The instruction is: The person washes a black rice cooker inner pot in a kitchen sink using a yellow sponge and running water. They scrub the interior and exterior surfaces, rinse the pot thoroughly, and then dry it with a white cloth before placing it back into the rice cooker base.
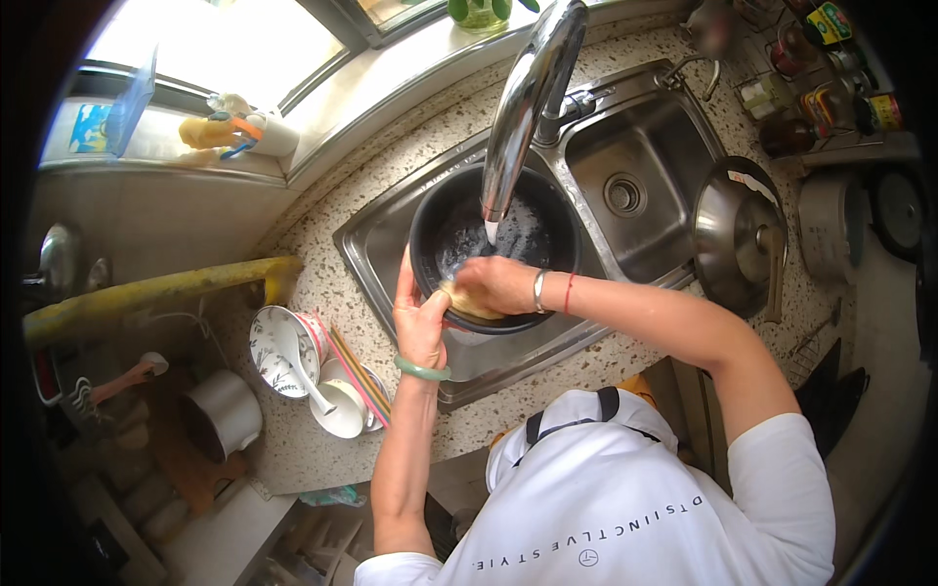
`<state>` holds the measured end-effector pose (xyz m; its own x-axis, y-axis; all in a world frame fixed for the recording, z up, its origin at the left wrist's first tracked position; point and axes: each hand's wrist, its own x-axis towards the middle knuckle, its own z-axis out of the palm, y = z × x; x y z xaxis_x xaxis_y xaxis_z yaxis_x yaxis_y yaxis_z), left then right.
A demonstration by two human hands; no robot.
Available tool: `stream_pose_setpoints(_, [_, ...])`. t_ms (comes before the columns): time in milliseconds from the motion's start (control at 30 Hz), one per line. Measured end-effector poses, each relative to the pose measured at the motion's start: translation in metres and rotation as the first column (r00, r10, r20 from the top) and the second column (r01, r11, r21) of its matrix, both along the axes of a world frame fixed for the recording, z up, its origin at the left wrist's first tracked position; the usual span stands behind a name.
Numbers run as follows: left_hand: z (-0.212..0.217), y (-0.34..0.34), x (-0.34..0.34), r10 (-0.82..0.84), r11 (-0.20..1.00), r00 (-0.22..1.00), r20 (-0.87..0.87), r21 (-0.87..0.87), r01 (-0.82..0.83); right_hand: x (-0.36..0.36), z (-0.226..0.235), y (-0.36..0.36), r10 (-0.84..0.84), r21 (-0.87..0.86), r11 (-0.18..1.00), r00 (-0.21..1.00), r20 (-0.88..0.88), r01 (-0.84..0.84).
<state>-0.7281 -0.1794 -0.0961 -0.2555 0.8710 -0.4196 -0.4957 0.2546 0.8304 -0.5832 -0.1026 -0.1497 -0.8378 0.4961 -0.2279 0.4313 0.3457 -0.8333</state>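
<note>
1. Gripping the near rim of the black pot (508,210), the left hand (418,322) was closed on its edge, thumb outside, fingers reaching up along the wall.
2. The pot sat tilted in the left basin of the steel sink (376,244), its mouth facing the person, directly under the faucet (523,107), from which water ran.
3. The right hand (498,285) was curled around a yellowish sponge (467,303), pressed to the rim just beside the left hand.
4. Both hands met at the rim's near edge; the pot's interior lay ahead of and above the right hand.
5. Bowls and chopsticks (357,376) lay on the counter to the left, a steel lid (738,234) to the right.
</note>
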Motion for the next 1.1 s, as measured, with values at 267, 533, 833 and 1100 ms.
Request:
stream_pose_setpoints(267, [0.003, -0.008, 0.006, -0.038, 0.998, 0.999, -0.002, -0.043, 0.037, 0.021, 0.012, 0.028, -0.296, 0.548, 0.833, 0.899, 0.323, 0.077])
stream_pose_setpoints(533, [-0.012, -0.006, 0.004, -0.007, 1.0, 1.0, -0.014, 0.016, 0.008, -0.005, 0.003, 0.007, -0.071, 0.516, 0.853, 0.997, -0.025, 0.074])
stream_pose_setpoints(833, [-0.019, -0.009, 0.004, 0.04, 0.999, 0.998, 0.042, 0.031, -0.041, 0.051, 0.076, 0.027, -0.185, 0.19, 0.963, 0.982, -0.047, 0.19])
stream_pose_setpoints(1100, [-0.015, 0.0, 0.01, 0.039, 0.999, 0.998, 0.04, -0.038, -0.037, 0.065, 0.087, 0.032, -0.546, -0.402, 0.799, 0.819, -0.177, 0.446])
